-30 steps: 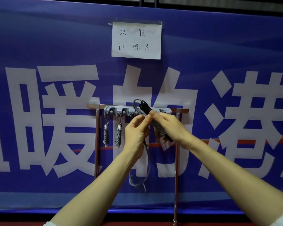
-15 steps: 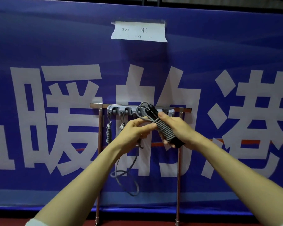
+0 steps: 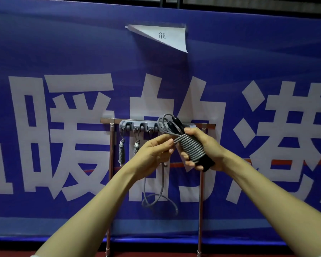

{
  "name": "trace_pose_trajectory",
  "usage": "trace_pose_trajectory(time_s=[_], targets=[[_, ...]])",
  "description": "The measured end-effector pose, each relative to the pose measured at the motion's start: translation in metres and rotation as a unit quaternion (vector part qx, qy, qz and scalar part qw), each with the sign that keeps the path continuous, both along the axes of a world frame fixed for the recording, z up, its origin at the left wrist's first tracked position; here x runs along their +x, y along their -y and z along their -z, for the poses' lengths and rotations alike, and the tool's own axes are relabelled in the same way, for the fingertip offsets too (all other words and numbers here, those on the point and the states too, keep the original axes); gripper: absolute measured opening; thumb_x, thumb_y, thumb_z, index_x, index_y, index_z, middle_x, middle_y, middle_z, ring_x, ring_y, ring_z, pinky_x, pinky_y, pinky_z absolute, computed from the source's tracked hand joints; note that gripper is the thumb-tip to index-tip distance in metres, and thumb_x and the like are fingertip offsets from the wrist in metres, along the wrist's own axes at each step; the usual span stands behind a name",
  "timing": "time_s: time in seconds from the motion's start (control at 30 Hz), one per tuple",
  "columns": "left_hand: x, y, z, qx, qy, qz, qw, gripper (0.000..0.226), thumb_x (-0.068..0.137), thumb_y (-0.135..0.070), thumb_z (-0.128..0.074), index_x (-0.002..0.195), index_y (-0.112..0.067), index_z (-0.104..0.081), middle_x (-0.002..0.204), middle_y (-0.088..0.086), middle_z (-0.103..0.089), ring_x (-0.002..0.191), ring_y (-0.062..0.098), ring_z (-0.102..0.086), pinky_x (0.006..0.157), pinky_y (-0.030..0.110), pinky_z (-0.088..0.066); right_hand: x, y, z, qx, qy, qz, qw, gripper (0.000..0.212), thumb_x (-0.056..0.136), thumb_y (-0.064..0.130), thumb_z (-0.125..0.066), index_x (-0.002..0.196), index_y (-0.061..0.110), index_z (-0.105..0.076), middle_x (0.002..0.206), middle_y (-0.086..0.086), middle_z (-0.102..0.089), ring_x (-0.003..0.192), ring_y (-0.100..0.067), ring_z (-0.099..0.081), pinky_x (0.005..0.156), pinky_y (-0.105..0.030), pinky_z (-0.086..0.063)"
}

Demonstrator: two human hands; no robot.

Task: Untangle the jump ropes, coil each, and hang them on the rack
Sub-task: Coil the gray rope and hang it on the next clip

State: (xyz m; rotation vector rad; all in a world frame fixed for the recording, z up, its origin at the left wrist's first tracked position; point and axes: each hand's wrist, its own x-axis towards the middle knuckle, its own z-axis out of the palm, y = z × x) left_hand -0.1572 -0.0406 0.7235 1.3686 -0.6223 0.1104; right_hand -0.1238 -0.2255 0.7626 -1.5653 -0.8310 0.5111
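Observation:
My right hand (image 3: 204,149) grips the black handles of a grey jump rope (image 3: 191,147), with several turns of the cord wound tightly round them. My left hand (image 3: 156,151) pinches the cord just left of the wound bundle. The loose remainder of the cord (image 3: 161,193) hangs below my hands in a loop. A small loop of cord and the handle tips stick up in front of the rack (image 3: 117,120). Two coiled jump ropes, one (image 3: 121,153) and another (image 3: 136,146), hang from the rack's grey hook strip (image 3: 137,126).
The rack is a metal bar on two thin posts (image 3: 111,164) standing against a blue banner (image 3: 63,52) with large white characters. A paper sign (image 3: 167,37) curls off the banner above. A red floor strip shows at the bottom.
More turns of cord are wound round the handles and the hanging loop is shorter. My left hand has shifted left along the cord. The paper sign has folded further.

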Motion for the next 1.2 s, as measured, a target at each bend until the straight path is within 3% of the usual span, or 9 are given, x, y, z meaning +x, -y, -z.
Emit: trace_pose_trajectory(time_s=[0.17, 0.27, 0.5, 0.67, 0.73, 0.8, 0.93, 1.0, 1.2], targets=[[0.004, -0.016, -0.003, 0.066, 0.048, -0.029, 0.996, 0.025, 0.084, -0.018, -0.069, 0.107, -0.011, -0.067, 0.105, 0.017, -0.061, 0.101, 0.03, -0.056, 0.093, 0.038, -0.047, -0.001, 0.01, -0.007, -0.023, -0.002, -0.079, 0.997, 0.049, 0.091, 0.055, -0.044, 0.093, 0.008, -0.059, 0.067, -0.008, -0.053, 0.046, -0.017, -0.052, 0.032, -0.021, -0.039], [0.001, -0.024, -0.016, 0.217, 0.139, -0.108, 0.96, 0.016, 0.087, -0.004, -0.066, 0.102, -0.009, -0.068, 0.1, 0.001, -0.073, 0.098, 0.017, -0.066, 0.088, 0.029, -0.054, -0.006, 0.014, -0.012, -0.107, -0.008, -0.118, 0.987, 0.051, 0.09, 0.056, -0.045, 0.09, 0.008, -0.059, 0.067, -0.006, -0.054, 0.047, -0.014, -0.053, 0.034, -0.02, -0.04], [0.001, -0.018, -0.063, 0.613, 0.372, -0.154, 0.68, 0.009, 0.081, -0.021, -0.075, 0.086, -0.014, -0.073, 0.08, -0.007, -0.065, 0.069, 0.001, -0.058, 0.066, 0.013, -0.047, -0.001, 0.002, -0.012, -0.365, -0.026, -0.184, 0.912, 0.048, 0.095, 0.052, -0.047, 0.104, 0.005, -0.054, 0.072, -0.006, -0.052, 0.051, -0.013, -0.052, 0.038, -0.019, -0.042], [-0.005, -0.016, -0.054, 0.608, 0.453, -0.249, 0.602, 0.01, 0.082, -0.026, -0.074, 0.084, -0.017, -0.071, 0.082, -0.005, -0.063, 0.066, 0.011, -0.058, 0.054, 0.025, -0.046, 0.003, -0.003, -0.013, -0.378, -0.009, -0.076, 0.923, 0.052, 0.095, 0.05, -0.049, 0.127, 0.01, -0.046, 0.078, -0.01, -0.062, 0.054, -0.015, -0.054, 0.04, -0.021, -0.042], [-0.004, -0.017, -0.042, 0.589, 0.469, -0.311, 0.58, 0.011, 0.082, -0.027, -0.073, 0.084, -0.016, -0.071, 0.084, -0.003, -0.063, 0.064, 0.016, -0.06, 0.048, 0.027, -0.04, 0.007, -0.006, -0.006, -0.365, 0.123, 0.007, 0.923, 0.044, 0.096, 0.05, -0.049, 0.126, 0.018, -0.051, 0.089, -0.007, -0.064, 0.065, -0.018, -0.058, 0.053, -0.027, -0.049], [-0.002, -0.012, -0.03, 0.564, 0.411, -0.372, 0.611, 0.015, 0.087, -0.029, -0.069, 0.091, -0.014, -0.068, 0.091, -0.002, -0.063, 0.071, 0.019, -0.06, 0.054, 0.032, -0.042, 0.01, -0.01, 0.002, -0.365, 0.313, 0.105, 0.87, 0.038, 0.094, 0.054, -0.047, 0.119, 0.028, -0.058, 0.094, 0.0, -0.065, 0.079, -0.021, -0.063, 0.073, -0.038, -0.054], [-0.001, -0.002, -0.02, 0.342, 0.104, -0.339, 0.871, 0.022, 0.089, -0.021, -0.069, 0.099, -0.007, -0.055, 0.087, 0.004, -0.066, 0.067, 0.019, -0.065, 0.07, 0.039, -0.056, 0.017, -0.013, 0.009, -0.363, 0.564, 0.291, 0.682, 0.044, 0.098, 0.058, -0.032, 0.136, 0.039, -0.043, 0.099, 0.002, -0.066, 0.09, -0.024, -0.064, 0.074, -0.038, -0.05], [0.001, -0.004, -0.022, 0.24, -0.037, -0.205, 0.948, 0.022, 0.088, -0.022, -0.068, 0.097, -0.006, -0.055, 0.08, 0.004, -0.063, 0.062, 0.014, -0.064, 0.074, 0.036, -0.053, 0.019, -0.014, 0.01, -0.36, 0.632, 0.319, 0.607, 0.05, 0.1, 0.055, -0.027, 0.147, 0.037, -0.028, 0.114, -0.006, -0.064, 0.098, -0.027, -0.063, 0.071, -0.036, -0.045], [0.007, -0.005, -0.025, 0.078, -0.187, -0.024, 0.979, 0.037, 0.09, -0.044, -0.054, 0.094, -0.01, -0.067, 0.073, 0.0, -0.059, 0.072, 0.013, -0.058, 0.081, 0.029, -0.051, 0.027, -0.016, 0.008, -0.337, 0.701, 0.33, 0.535, 0.054, 0.101, 0.052, -0.027, 0.152, 0.036, -0.02, 0.116, -0.013, -0.059, 0.094, -0.029, -0.063, 0.06, -0.034, -0.04]])
